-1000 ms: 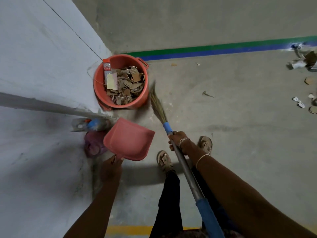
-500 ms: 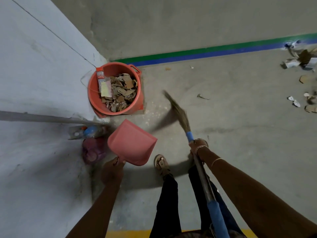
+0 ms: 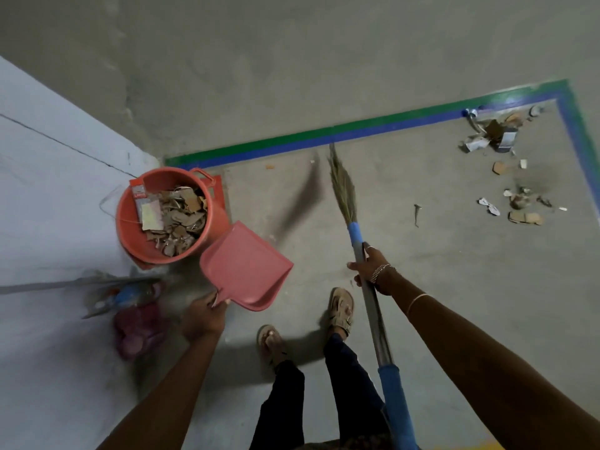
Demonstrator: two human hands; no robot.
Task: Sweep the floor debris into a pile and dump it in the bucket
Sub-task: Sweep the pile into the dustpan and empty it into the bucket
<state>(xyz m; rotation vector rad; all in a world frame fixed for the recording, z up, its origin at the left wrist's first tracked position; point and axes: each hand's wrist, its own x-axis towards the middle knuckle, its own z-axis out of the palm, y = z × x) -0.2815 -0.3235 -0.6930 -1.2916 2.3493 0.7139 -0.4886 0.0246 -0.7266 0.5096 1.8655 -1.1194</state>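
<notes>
Though apart, one broom (image 3: 343, 190), one dustpan (image 3: 244, 265).

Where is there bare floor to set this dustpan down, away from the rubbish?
Bare concrete lies between the bucket and the broom, below the tape line. A wider bare stretch lies right of the broom handle, nearer than the scraps. Crowded: the taped corner, and the wall foot by the pink bag.
</notes>
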